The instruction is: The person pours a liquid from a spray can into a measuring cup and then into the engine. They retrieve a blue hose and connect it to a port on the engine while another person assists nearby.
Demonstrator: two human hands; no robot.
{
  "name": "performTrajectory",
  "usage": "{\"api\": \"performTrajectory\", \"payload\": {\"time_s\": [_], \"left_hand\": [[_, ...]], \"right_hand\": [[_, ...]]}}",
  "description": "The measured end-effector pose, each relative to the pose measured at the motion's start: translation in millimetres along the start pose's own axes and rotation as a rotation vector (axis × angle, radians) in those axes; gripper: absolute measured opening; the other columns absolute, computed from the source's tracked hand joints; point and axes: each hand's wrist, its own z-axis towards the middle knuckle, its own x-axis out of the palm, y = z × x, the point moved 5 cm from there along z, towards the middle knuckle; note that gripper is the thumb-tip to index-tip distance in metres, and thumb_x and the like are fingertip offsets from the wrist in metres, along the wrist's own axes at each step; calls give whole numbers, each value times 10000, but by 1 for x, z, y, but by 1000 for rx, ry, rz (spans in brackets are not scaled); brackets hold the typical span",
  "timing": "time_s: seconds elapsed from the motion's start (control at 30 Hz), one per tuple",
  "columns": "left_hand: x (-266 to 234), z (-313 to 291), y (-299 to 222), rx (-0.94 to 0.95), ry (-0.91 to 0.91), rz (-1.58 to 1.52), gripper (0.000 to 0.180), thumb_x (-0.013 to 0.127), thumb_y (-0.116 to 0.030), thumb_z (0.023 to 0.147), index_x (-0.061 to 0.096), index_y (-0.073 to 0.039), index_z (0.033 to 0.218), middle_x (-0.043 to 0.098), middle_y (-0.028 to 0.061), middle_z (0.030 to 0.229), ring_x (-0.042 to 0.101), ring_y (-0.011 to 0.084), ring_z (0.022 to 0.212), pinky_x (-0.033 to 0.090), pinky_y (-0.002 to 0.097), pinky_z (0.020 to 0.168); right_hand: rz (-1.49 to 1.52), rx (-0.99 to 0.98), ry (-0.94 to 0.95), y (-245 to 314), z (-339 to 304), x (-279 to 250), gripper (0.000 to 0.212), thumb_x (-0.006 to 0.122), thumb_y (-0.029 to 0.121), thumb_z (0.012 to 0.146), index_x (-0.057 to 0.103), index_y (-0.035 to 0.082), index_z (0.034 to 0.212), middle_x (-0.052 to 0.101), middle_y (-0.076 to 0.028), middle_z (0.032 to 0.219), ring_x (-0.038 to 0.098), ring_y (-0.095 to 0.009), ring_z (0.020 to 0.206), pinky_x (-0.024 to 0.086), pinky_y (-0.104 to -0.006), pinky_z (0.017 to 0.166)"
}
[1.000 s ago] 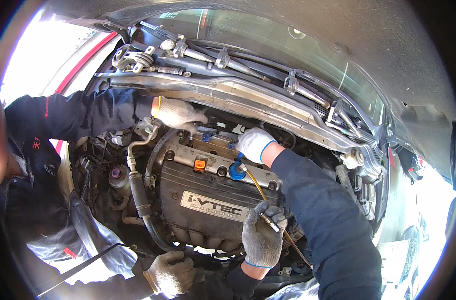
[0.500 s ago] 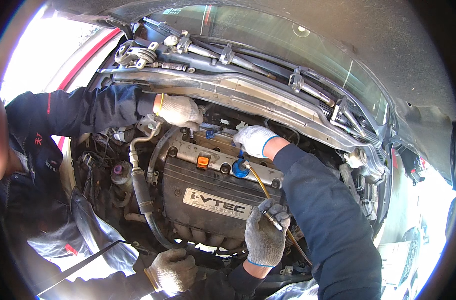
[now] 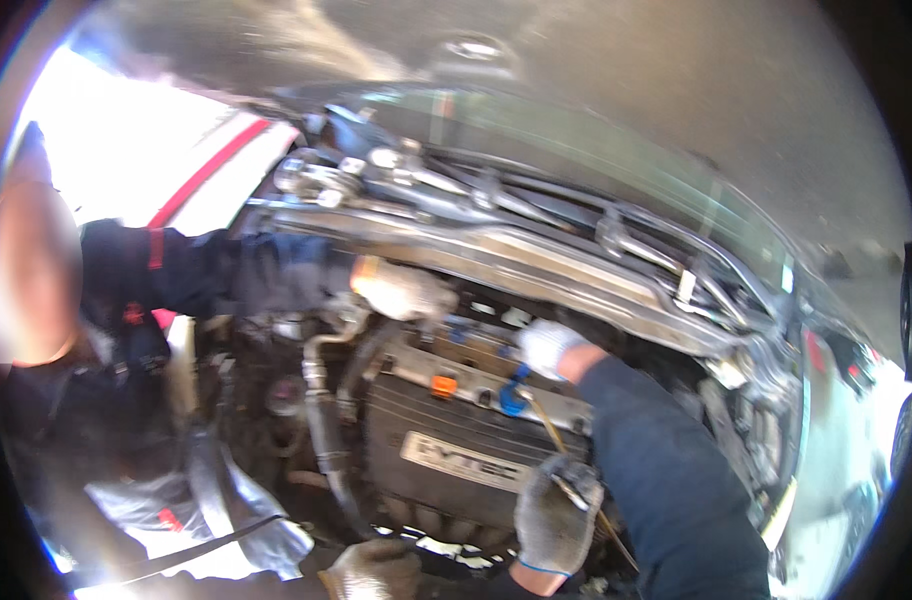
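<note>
The picture is smeared by motion. My left hand point(image 3: 556, 512), in a grey knit glove with a blue cuff edge, is closed around a thin amber tube point(image 3: 548, 425) and a short metal piece point(image 3: 573, 490) over the engine cover point(image 3: 454, 425). The tube runs up to a round blue piece point(image 3: 513, 401) on the metal strip of the engine. Behind it, my gloved right hand point(image 3: 551, 347) is closed close above the blue piece; what its fingers hold is hidden. An orange plug point(image 3: 443, 387) stands in the same strip.
A co-worker at the left has one gloved hand point(image 3: 404, 290) at the engine's back edge and another gloved hand point(image 3: 376, 570) at the front. A thick hose point(image 3: 326, 440) runs left of the engine. The cowl bar point(image 3: 516, 255) crosses behind, under the raised hood point(image 3: 616, 60).
The view has swung, so the whole scene sits lower and further right. My hands keep about the same places over the engine. The co-worker's hands also stay near their earlier places.
</note>
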Motion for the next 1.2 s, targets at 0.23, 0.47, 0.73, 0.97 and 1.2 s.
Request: {"api": "performTrajectory", "payload": {"time_s": [0.23,0.47,0.73,0.97,1.2], "left_hand": [[-14,7,-1,19,-64,23,236,591,-226,1113,641,-3,1170,588,74,986,595,217,945,521,377,872],[-15,8,-2,36,-76,36,239,590,-224,1114,642,1,1175,592,75,988,597,217,947,524,375,870],[-18,11,-2,35,-82,18,242,587,-221,1115,642,6,1182,596,75,992,600,218,948,527,372,869],[-13,9,-2,27,-93,30,246,586,-218,1116,643,10,1187,599,75,994,602,219,950,530,370,868],[-8,1,-5,49,-33,-42,271,590,-188,1113,646,33,1260,631,92,1034,628,226,1001,552,378,918]], "right_hand": [[-238,-108,29,9,-8,-4,346,630,327,1063,823,65,1180,797,-228,1186,769,-435,1089,610,-542,965],[-540,-414,-49,39,-4,16,213,613,176,1019,810,114,1071,783,-133,1105,794,-367,1009,626,-534,857],[-346,-74,145,-1,9,28,369,649,358,1031,826,69,1178,797,-219,1198,767,-400,1137,615,-523,964],[-316,-150,318,-30,38,79,356,659,321,1008,832,43,1147,788,-220,1213,758,-411,1146,606,-477,955],[-176,-204,301,-47,12,69,232,659,210,990,831,65,1048,796,-200,1046,751,-397,916,602,-483,808]]}}
